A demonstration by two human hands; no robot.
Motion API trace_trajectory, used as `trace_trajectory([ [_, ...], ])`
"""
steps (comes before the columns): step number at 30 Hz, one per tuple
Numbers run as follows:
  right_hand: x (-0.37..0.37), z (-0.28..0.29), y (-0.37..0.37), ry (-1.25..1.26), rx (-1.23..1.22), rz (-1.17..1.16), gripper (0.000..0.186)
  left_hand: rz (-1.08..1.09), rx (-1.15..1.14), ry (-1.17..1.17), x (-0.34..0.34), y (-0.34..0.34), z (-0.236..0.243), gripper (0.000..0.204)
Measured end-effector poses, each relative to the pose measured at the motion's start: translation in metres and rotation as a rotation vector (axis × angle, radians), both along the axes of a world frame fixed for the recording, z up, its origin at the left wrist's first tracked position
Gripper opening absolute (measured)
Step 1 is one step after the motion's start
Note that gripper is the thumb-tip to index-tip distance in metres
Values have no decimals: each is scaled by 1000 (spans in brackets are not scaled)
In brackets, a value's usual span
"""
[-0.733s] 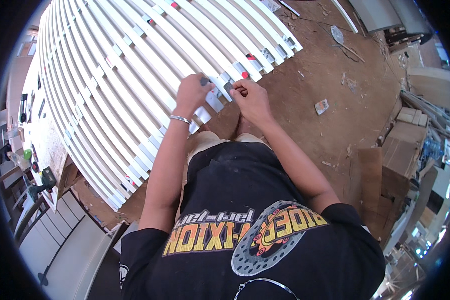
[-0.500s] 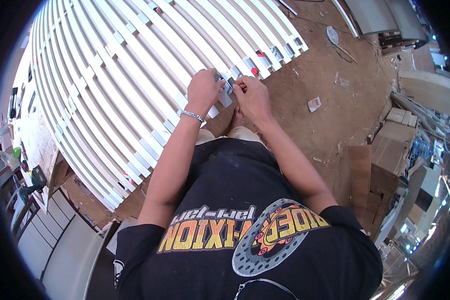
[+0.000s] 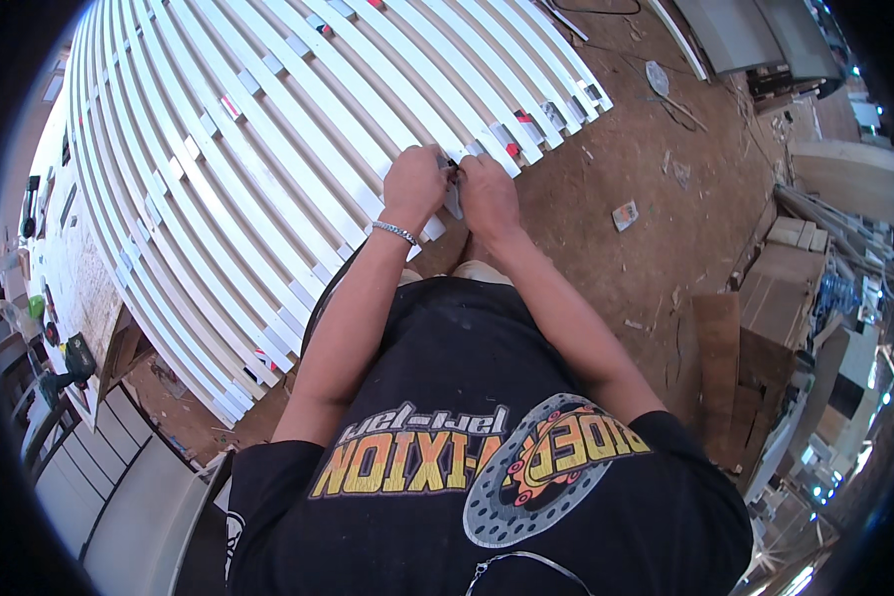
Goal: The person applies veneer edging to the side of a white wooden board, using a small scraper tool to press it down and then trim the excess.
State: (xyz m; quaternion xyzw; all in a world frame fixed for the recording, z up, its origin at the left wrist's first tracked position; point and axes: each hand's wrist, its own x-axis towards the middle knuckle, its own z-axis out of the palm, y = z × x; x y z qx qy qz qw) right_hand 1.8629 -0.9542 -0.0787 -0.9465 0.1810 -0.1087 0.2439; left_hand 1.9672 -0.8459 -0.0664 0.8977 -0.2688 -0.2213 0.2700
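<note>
Both of my hands meet at the near ends of a row of long white slats (image 3: 298, 139), which have small grey, white and red spacer pieces between them. My left hand (image 3: 414, 187), with a chain bracelet (image 3: 395, 232) at the wrist, is closed, fingertips pointing inward. Close beside it, my right hand (image 3: 490, 199) is closed too, its fingers bent toward the left one. Something small and dark shows between the fingertips, too covered to name. Just below them a pale slat end (image 3: 452, 207) sticks out. A red-and-grey spacer (image 3: 507, 142) sits in the gap to the right.
At the left, a worktable (image 3: 84, 268) carries tools, with a dark green power drill (image 3: 73, 360) near its edge. Brown floor (image 3: 606, 268) with scraps and a small packet (image 3: 625, 216) lies to the right. Boards and wooden boxes (image 3: 780, 288) are stacked along the right side.
My right hand has moved left and slightly down, close against my left hand. My left hand has shifted slightly right, and both hands' fingertips now nearly touch.
</note>
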Motion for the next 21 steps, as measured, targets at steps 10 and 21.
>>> trace_trajectory([
  [10,-14,7,-6,-1,138,-50,9,-70,-57,1,3,5,-7,34],
  [21,-40,77,-38,173,1027,138,25,-121,-60,434,-47,23,113,51],
])
